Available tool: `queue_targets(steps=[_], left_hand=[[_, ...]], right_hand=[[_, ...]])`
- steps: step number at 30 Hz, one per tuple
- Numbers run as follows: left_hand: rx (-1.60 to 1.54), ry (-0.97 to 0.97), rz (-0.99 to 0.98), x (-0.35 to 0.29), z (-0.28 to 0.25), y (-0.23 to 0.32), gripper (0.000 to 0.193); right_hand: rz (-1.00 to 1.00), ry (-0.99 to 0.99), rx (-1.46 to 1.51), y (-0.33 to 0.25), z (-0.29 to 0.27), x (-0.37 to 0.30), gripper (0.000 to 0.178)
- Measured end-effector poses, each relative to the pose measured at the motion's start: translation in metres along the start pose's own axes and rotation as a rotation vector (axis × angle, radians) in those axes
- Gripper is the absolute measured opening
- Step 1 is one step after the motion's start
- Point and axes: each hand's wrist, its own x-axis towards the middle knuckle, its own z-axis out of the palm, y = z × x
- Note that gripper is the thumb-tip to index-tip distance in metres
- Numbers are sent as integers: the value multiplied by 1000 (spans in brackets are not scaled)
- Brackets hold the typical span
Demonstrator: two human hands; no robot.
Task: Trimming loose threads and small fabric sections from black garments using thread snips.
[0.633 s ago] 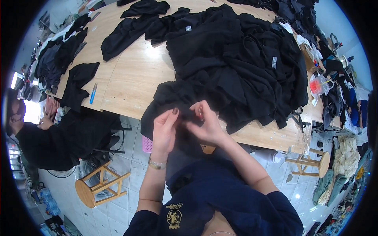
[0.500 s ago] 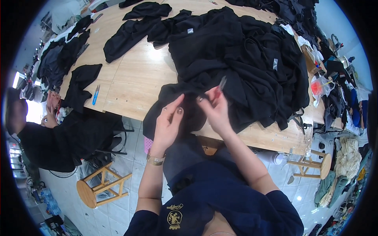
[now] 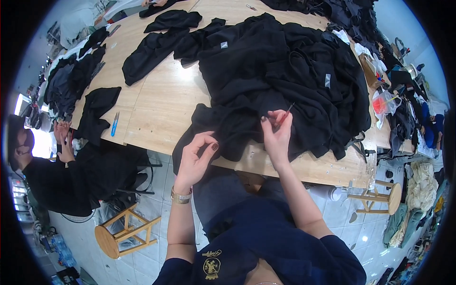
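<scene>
A black garment lies bunched at the table's front edge, part of it hanging over. My left hand is closed in a pinch at this cloth, thumb and forefinger close together; the pinched bit itself is hard to see. To the right, my right hand holds small red-handled thread snips between curled fingers, the blades pointing up and away to the right. Beneath and beyond that hand spreads a large heap of black garments, with small pale labels showing on it.
Blue-handled snips and loose black fabric pieces rest on the wooden table at left. A co-worker sits beyond the left edge. Wooden stools stand on the floor. At right is a plastic cup with red contents.
My hands have moved farther apart: the right went rightward with the snips, the left slightly down and left, its fingers now more curled. The co-worker's head and hands have shifted.
</scene>
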Motion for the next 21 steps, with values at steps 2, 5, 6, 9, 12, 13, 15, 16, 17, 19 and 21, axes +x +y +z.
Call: queue_targets(steps=[2, 5, 6, 9, 12, 13, 15, 16, 17, 19, 21], left_hand=[[-50, 15, 19, 1, 4, -1, 9], [-105, 60, -87, 4, 13, 13, 10], [-294, 80, -118, 4, 14, 12, 10], [-557, 162, -165, 5, 21, 16, 9], [-671, 264, -212, 8, 25, 17, 8], [-708, 301, -243, 8, 26, 16, 8], [-715, 306, -247, 8, 26, 10, 8], [-723, 314, -255, 8, 27, 8, 9], [-722, 311, -254, 8, 28, 7, 9], [-653, 320, -216, 10, 32, 9, 10], [-611, 312, -206, 9, 35, 10, 10]], right_hand=[[-85, -131, 133, -22, 7, -9, 25], [-102, -382, 248, -41, 10, -17, 28], [-77, -473, 255, -46, 11, -18, 29], [-104, -455, 283, -53, 11, -18, 29], [-140, -374, 212, -58, 3, -18, 26], [-110, -378, 138, -57, -1, -20, 24], [-117, -320, 69, -53, 2, -22, 20], [-118, -317, 69, -53, 1, -24, 20], [27, -357, 47, -54, -1, -26, 20], [103, -328, 144, -50, 7, -28, 18], [144, -391, 112, -57, 8, -28, 16]])
